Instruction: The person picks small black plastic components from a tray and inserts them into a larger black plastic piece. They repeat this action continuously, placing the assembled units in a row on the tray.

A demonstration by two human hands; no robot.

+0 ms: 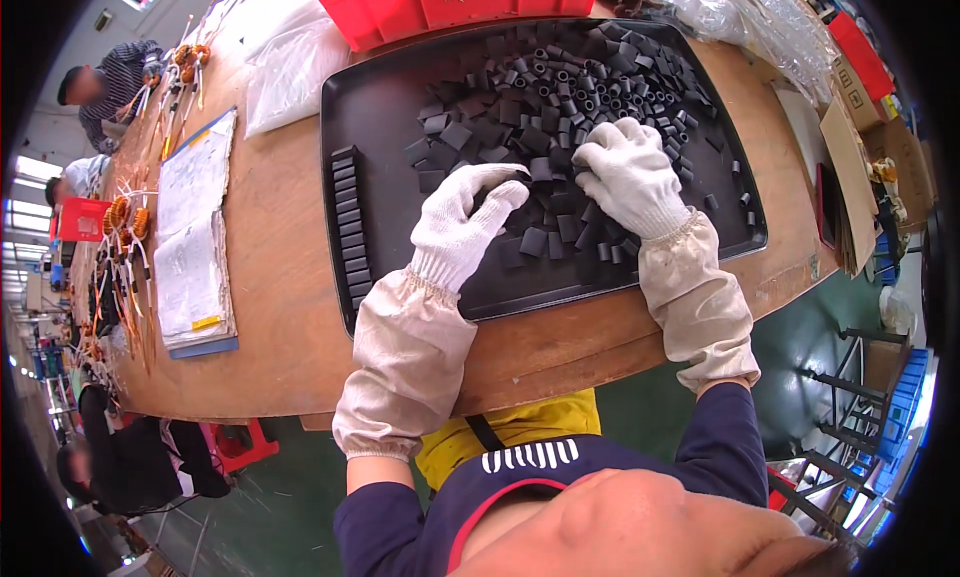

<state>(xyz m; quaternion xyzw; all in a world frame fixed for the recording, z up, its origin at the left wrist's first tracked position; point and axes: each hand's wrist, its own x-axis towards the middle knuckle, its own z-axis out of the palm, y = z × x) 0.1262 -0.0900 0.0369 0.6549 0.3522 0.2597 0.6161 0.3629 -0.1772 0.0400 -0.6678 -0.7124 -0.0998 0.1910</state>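
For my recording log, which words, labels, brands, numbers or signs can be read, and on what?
Red bin: dark printed characters on its wall, legible but not copied here.
Papers at left: writing too faint and small to read.
Cardboard box at right: printed marks, too small to read.

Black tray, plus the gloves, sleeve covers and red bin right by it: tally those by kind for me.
Black tray: 1
Gloves: 2
Sleeve covers: 2
Red bin: 1
Total: 6
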